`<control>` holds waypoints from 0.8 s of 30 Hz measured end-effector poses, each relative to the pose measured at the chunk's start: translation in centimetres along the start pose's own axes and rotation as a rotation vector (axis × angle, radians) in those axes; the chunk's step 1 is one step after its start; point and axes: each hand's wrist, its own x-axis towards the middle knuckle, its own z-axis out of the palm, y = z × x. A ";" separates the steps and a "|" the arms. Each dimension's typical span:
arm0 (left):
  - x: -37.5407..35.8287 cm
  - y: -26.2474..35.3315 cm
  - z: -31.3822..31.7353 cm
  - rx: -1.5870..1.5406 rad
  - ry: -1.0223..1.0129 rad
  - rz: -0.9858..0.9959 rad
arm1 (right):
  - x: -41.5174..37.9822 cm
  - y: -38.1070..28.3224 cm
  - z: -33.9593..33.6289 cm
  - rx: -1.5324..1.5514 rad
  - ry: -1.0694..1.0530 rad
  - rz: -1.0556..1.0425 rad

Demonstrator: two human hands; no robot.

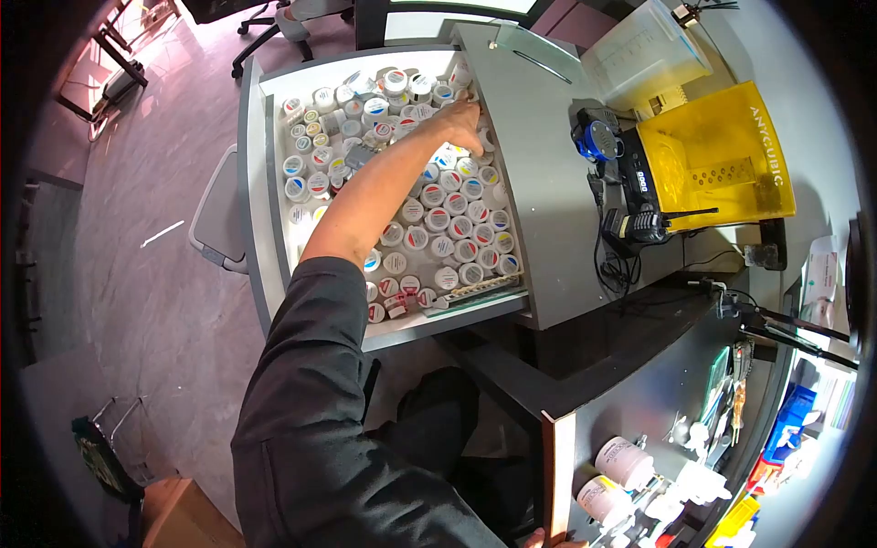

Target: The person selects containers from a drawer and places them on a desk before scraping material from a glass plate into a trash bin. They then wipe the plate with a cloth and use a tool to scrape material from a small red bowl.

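My left hand point(459, 125) reaches deep into an open drawer point(256, 173), at the side where it slides under the cabinet top. Thumb and fingers are spread apart, with the fingertips partly hidden by the cabinet edge and jars. Many small white-lidded jars point(437, 218) with red, blue and yellow label marks fill the drawer around it. My forearm crosses above them and covers some. A grey block-like item point(359, 157) lies among the jars beside the forearm. Only bits of my right hand point(537, 539) show at the bottom, by the desk edge; its grip is hidden.
On the grey cabinet top point(557, 228) stand a yellow translucent cover point(717, 151), a clear plastic container point(639, 55), a two-way radio point(635, 226) and cables. Larger white jars point(625, 461) sit on the dark desk. A cardboard box point(187, 516) is on the floor.
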 end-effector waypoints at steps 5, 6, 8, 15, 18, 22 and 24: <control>-0.1 -0.2 0.1 -0.088 -0.059 0.000 | 0.0 0.0 0.2 0.003 0.001 0.004; 0.0 -0.1 -0.1 -0.084 -0.125 -0.010 | 0.0 0.1 0.1 0.002 0.002 0.004; -1.9 2.1 -2.3 -0.016 -0.184 0.009 | 0.1 0.1 0.1 0.006 -0.001 0.002; 0.7 2.2 5.1 -0.040 0.380 0.072 | 0.0 0.1 0.2 0.012 -0.007 0.001; 2.1 0.2 3.4 -0.037 0.176 0.147 | 0.0 0.1 0.1 0.011 -0.006 -0.001; 2.0 -0.4 1.0 -0.084 0.207 -0.141 | 0.2 0.2 0.1 0.012 -0.010 -0.002; 1.6 -0.7 0.5 -0.164 0.233 -0.119 | 0.2 0.3 0.2 0.015 -0.013 -0.003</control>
